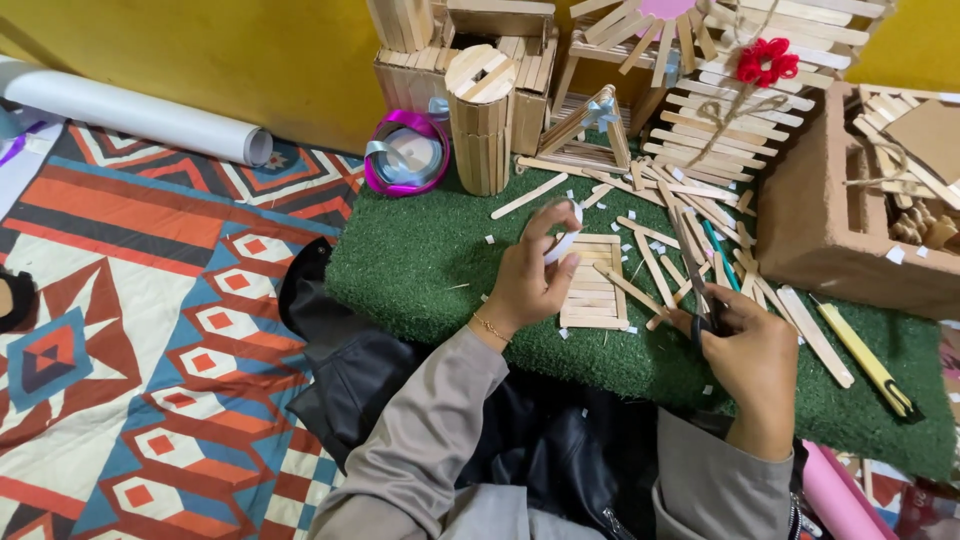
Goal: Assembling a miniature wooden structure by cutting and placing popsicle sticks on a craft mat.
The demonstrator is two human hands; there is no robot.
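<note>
- Landmark = green turf mat, lying on a patterned red/blue/white rug.
- Left hand is hovering over the mat's middle, fingers curled, pinching a white tape roll between thumb and fingertips; thin gold bracelet is sitting on the wrist.
- Tape roll: small white ring, held on edge, partly hidden by the fingers; it's sitting just above the stick panel's upper left corner.
- Stick panel: flat square of pale wooden sticks laid side by side w/ cross sticks at the ends, lying flat on the mat's middle, just right of the left hand.
- Right hand is resting near the mat's front edge, right of the panel, closed around the dark handles of scissors; blades are pointing up toward the mat's back.
- Loose sticks are lying scattered over the mat's right half, some crossing each other; tiny white scraps are dotted around.
- Yellow utility knife is lying diagonally near the mat's right edge.
- Purple ribbon spool is standing at the mat's back left corner; a round stick tower is just beside it.
- White paper roll is lying well left of the mat, against the yellow wall.
- Brown box w/ stick pieces is sitting on the mat's back right.
</note>
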